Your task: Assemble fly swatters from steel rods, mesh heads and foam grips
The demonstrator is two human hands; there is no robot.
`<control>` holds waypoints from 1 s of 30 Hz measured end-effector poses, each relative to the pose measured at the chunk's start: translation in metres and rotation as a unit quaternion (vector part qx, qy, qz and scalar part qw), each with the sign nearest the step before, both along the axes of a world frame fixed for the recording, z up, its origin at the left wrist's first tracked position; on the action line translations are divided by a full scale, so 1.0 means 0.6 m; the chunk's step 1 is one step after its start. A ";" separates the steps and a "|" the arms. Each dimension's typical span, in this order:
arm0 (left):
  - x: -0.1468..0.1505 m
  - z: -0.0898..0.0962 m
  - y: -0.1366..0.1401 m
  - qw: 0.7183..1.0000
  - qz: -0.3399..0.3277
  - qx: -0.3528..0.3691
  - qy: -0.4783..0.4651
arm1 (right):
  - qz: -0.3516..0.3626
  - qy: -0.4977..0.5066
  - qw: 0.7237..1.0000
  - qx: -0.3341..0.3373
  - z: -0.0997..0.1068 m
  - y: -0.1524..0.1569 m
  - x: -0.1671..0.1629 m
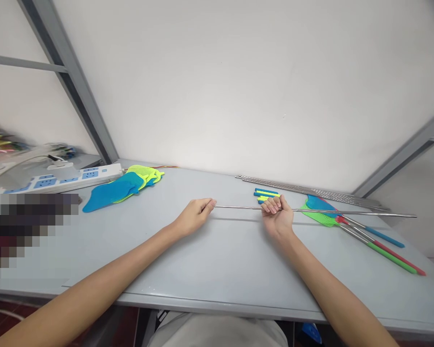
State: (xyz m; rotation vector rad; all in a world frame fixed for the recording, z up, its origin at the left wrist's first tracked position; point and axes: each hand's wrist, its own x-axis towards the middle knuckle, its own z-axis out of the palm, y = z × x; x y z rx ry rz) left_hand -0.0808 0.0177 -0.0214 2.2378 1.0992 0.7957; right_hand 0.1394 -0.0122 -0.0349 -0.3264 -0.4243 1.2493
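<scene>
My left hand (196, 217) is closed around the left end of a thin metal rod (238, 207), held level above the table. My right hand (278, 219), palm turned up, has its fingers wrapped round the same rod further along. The rod's free end reaches far out to the right. Just behind my right hand lie short blue and yellow handle sleeves (267, 193), partly hidden by its fingers. To the right are several fly swatters with coloured heads (320, 214) and blue, red and green handles (392, 258); the rod passes over their heads.
Blue and yellow swatter heads (119, 188) are piled at the left, beside a white power strip (103, 172). More metal rods (311, 190) lie along the wall. Grey frame posts (83, 86) rise at both sides. A pixelated patch covers the left edge.
</scene>
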 end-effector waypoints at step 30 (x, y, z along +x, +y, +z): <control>0.002 -0.002 -0.002 1.000 -0.004 -0.019 0.009 | 0.004 0.007 1.000 -0.013 -0.004 -0.005 -0.012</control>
